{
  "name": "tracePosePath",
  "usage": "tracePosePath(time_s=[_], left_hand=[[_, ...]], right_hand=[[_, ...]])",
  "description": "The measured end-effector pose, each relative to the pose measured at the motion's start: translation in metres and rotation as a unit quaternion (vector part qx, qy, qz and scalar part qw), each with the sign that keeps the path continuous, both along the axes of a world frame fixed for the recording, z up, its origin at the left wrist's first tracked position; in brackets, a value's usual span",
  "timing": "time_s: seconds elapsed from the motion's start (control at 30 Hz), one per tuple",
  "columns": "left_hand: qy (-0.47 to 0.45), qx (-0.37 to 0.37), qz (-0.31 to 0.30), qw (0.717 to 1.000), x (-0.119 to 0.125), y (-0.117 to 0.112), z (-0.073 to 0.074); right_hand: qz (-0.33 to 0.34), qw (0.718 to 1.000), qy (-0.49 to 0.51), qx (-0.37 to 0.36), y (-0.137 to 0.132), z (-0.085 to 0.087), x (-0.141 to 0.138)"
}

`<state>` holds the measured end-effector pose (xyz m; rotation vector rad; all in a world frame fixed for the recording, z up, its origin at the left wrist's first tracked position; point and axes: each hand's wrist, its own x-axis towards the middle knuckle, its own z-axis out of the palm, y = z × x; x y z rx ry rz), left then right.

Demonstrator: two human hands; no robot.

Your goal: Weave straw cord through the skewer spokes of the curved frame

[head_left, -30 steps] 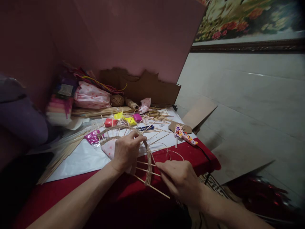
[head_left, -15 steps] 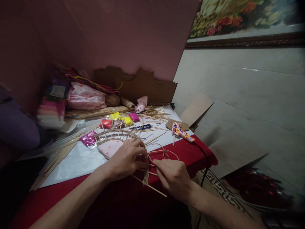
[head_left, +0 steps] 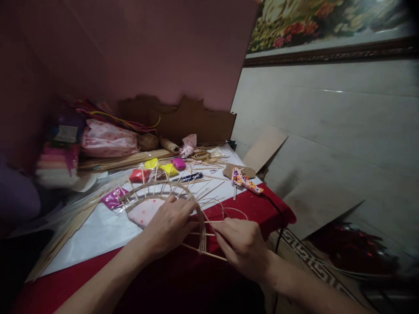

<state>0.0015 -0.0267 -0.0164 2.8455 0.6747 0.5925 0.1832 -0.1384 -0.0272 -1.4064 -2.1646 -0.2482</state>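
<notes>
At the far left of the table a blurred stack of coloured sheets (head_left: 57, 159) sits by the wall. A pink dotted bag (head_left: 108, 138) lies next to it, with a long bundle of thin sticks (head_left: 126, 159) in front. A white sheet (head_left: 94, 229) covers most of the red tablecloth (head_left: 265, 209), and small packets in magenta, red and yellow are scattered on it. The woven frame (head_left: 153, 185), an arc of cane with stick spokes poking out over a pink spotted base, lies at the near edge of that sheet, directly before the person. The left hand (head_left: 170, 224) is curled down over the frame's right side, its fingers closed on the woven rim. Just beside it, the right hand (head_left: 244, 244) is closed in a pinch on a thin reed strand (head_left: 212, 221), which runs from the rim and loops loosely over the red cloth. Behind the hands lie blue-handled scissors (head_left: 190, 177) among loose sticks. Further right, a flower-patterned glue gun (head_left: 245, 181) rests at the sheet's corner, its black cord trailing off the table edge. Brown cardboard (head_left: 193, 120) leans against the wall at the back.
</notes>
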Motion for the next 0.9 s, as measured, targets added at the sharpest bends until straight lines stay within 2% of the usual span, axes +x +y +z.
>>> tracePosePath(time_s=[0.3, 0.5, 0.7, 0.9], left_hand=[[-0.08, 0.042, 0.002, 0.996, 0.002, 0.001, 0.0], [-0.098, 0.028, -0.005, 0.995, 0.001, 0.001, 0.0], [-0.104, 0.04, -0.008, 0.994, 0.0, 0.002, 0.002], [-0.142, 0.048, 0.001, 0.989, -0.001, 0.003, 0.004]], right_hand=[[0.021, 0.999, 0.045, 0.013, -0.001, 0.01, 0.004], [0.051, 0.998, -0.011, -0.031, 0.002, 0.02, 0.006], [0.058, 0.993, -0.072, -0.07, 0.005, 0.041, 0.013], [0.069, 0.991, -0.038, -0.11, 0.005, 0.061, 0.02]])
